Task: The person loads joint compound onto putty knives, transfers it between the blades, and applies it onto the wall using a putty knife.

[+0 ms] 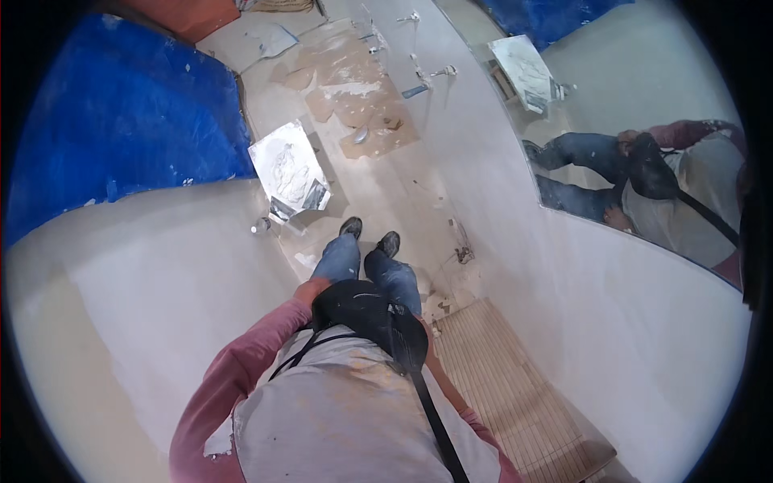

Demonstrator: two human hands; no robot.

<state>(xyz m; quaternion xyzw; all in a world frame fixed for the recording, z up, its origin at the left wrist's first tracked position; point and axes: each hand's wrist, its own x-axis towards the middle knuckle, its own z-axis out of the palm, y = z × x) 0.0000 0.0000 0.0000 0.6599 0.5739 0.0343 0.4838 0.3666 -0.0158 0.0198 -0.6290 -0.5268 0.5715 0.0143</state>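
Note:
My left hand point(312, 291) is down by my left thigh, beside a black bag point(354, 310) worn at my front. The bag hides its fingers. On the other side, my right forearm point(441, 366) runs down past the bag, which covers most of that hand. A wall mirror point(684, 97) reflects my body, the bag and two hands close to my legs, too small to read the fingers. Ahead of my shoes point(352, 228) stands a silvery foil-covered board point(290, 169) smeared with whitish paste. I see nothing held in either hand.
Blue sheeting point(145, 113) covers a large shape at left. A clear bottle point(260, 226) stands by the board. Stained brown cardboard point(354, 80) lies on the floor beyond. Metal fittings point(443, 72) stick out from the right wall. A slatted mat point(515, 390) lies at lower right.

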